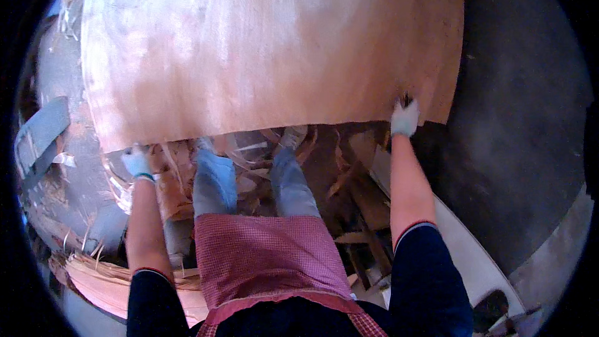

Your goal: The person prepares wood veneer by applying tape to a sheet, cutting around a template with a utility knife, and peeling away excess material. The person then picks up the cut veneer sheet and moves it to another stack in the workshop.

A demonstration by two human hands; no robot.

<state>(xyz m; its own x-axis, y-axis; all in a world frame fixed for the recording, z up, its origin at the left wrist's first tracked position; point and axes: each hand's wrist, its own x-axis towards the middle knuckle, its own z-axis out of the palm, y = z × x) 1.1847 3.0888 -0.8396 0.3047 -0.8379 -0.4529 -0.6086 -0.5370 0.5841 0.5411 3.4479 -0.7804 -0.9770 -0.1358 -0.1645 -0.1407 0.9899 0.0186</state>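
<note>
A large, light-brown wood veneer sheet (268,50) spreads out in front of me. Its near edge runs across just beyond my feet. My left hand (136,162), in a pale work glove, is closed on that edge close to the left corner. Towards the right corner my right hand (405,117), also gloved, grips the same edge with the fingers underneath or hidden. Just above the right hand the sheet has a small dark split or hole (406,98). Both arms reach forward, and the hands are slightly blurred.
Torn veneer strips (249,150) litter the floor around my shoes. At the lower left lies a stack of veneer pieces (106,284). A long pale board (468,243) slants along my right, beside dark timber pieces (368,200). Dark floor (524,112) extends at the far right.
</note>
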